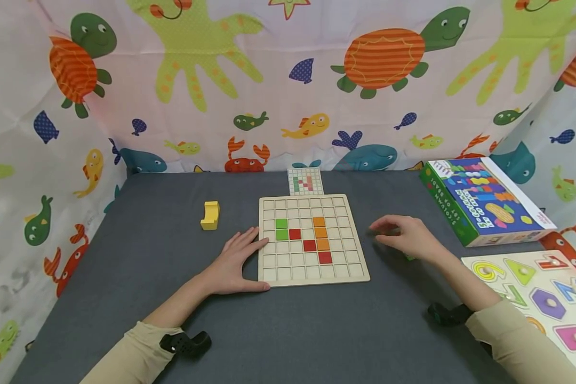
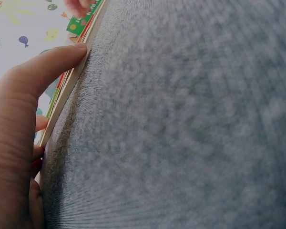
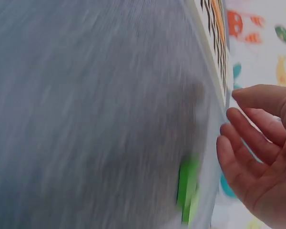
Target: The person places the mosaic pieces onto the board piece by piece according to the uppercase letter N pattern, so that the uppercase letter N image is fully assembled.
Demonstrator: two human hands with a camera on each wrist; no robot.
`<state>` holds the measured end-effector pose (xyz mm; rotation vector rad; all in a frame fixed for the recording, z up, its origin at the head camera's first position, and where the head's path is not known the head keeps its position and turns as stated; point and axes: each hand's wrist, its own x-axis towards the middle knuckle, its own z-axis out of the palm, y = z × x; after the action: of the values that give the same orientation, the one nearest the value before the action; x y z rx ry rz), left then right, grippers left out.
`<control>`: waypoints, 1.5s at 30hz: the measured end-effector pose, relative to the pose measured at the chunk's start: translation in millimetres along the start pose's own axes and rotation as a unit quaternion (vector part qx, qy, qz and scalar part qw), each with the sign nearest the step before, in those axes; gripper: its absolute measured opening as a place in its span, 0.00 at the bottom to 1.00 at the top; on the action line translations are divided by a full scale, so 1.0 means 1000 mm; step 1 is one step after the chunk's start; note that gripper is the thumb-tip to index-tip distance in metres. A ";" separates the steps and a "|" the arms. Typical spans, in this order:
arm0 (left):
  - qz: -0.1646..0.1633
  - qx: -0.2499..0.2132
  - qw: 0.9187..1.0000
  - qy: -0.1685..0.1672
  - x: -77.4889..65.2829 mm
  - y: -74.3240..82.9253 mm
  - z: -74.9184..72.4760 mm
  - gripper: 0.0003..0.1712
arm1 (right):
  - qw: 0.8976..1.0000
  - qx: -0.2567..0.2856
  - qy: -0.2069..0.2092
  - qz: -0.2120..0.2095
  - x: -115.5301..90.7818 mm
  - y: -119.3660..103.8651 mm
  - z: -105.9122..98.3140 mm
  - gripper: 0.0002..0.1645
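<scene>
A pale wooden grid board (image 1: pixel 278 274) lies on the dark table, with green tiles (image 1: pixel 281 234), red tiles (image 1: pixel 309 245) and orange tiles (image 1: pixel 320 232) in some squares. My left hand (image 1: pixel 237 265) rests at its left edge, fingers spread, the thumb near the front corner. The left wrist view shows that thumb (image 2: pixel 62 59) along the board's side. To the right of the board, my right hand (image 1: pixel 408 238) is above the table, fingers loosely bent with nothing between them. Below it lie green pieces (image 3: pixel 187 186), mostly hidden by the hand in the head view.
Behind the board stands a small patterned grid card (image 1: pixel 305 181). A yellow notched block (image 1: pixel 210 215) sits at the left. On the right are a colourful game box (image 1: pixel 489 200) and a shape-and-number puzzle board (image 1: pixel 468 260). A printed cloth (image 1: pixel 278 90) hangs along the table's back.
</scene>
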<state>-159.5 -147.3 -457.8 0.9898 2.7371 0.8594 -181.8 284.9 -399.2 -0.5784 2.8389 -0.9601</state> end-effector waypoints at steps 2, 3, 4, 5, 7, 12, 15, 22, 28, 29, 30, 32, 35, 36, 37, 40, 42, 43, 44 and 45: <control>0.001 0.000 1.000 0.000 0.000 0.000 0.000 0.58 | 1.000 -0.013 0.004 0.019 -0.009 0.009 -0.011 0.15; 0.001 0.001 1.000 0.000 0.000 0.000 0.000 0.58 | 0.999 -0.019 0.005 0.030 -0.013 0.013 -0.016 0.16; 0.001 0.001 1.000 0.001 0.000 -0.001 0.000 0.58 | 0.999 -0.025 0.005 0.041 -0.017 0.017 -0.021 0.17; 0.001 0.002 1.000 0.001 0.000 -0.001 0.000 0.58 | 0.998 -0.028 0.004 0.053 -0.021 0.020 -0.025 0.17; 0.002 0.002 1.000 0.002 0.000 -0.002 0.000 0.58 | 0.997 -0.030 -0.002 0.073 -0.027 0.026 -0.031 0.19; 0.006 0.001 1.000 0.004 0.000 -0.001 0.000 0.58 | 0.995 -0.034 -0.021 0.091 -0.032 0.033 -0.031 0.22; 0.009 0.001 1.000 0.003 0.000 0.000 -0.001 0.58 | 0.996 -0.037 -0.019 0.082 -0.029 0.031 -0.026 0.21; 0.010 0.001 1.000 0.002 0.001 0.002 -0.002 0.58 | 0.999 -0.003 -0.012 0.033 -0.018 0.021 -0.014 0.21; 0.003 0.006 1.000 0.001 0.000 0.000 0.000 0.58 | 1.000 -0.025 0.003 -0.001 -0.012 0.017 -0.008 0.20; 0.002 0.007 1.000 0.000 0.000 0.000 0.000 0.58 | 1.000 -0.030 0.005 -0.003 -0.011 0.017 -0.007 0.19; 0.001 0.007 1.000 0.000 0.000 0.001 0.000 0.58 | 0.999 -0.032 0.008 -0.004 -0.010 0.018 -0.006 0.19; 0.000 0.007 1.000 0.000 0.000 0.001 0.000 0.58 | 0.999 -0.036 0.015 -0.004 -0.008 0.018 -0.004 0.18; 0.001 0.009 1.000 -0.001 0.000 0.001 0.000 0.58 | 0.999 -0.031 0.022 -0.003 -0.004 0.016 0.000 0.18; 0.002 0.009 1.000 0.000 0.000 0.001 0.000 0.58 | 0.999 -0.026 0.023 -0.002 -0.003 0.014 0.002 0.18; 0.002 0.009 1.000 0.000 0.000 0.001 0.000 0.58 | 1.000 -0.022 0.023 -0.001 -0.001 0.011 0.003 0.18; 0.004 0.007 1.000 0.004 0.000 0.001 0.000 0.58 | 1.000 -0.005 0.018 0.006 0.006 0.002 0.008 0.18; 0.003 0.006 1.000 0.005 0.000 0.001 0.000 0.58 | 1.000 0.008 0.012 0.010 0.011 -0.005 0.012 0.18; 0.003 0.006 1.000 0.005 0.000 0.001 0.000 0.58 | 1.000 0.013 0.009 0.012 0.013 -0.008 0.014 0.19; 0.003 0.006 1.000 0.005 0.000 0.001 0.000 0.58 | 1.000 0.017 0.007 0.012 0.016 -0.012 0.017 0.19; 0.003 0.007 1.000 0.005 0.000 0.001 0.000 0.58 | 1.000 0.019 0.004 0.011 0.018 -0.015 0.019 0.19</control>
<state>-159.1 -146.6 -457.6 0.9990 2.7530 0.8503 -189.6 256.4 -404.8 -0.5395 2.8208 -1.0135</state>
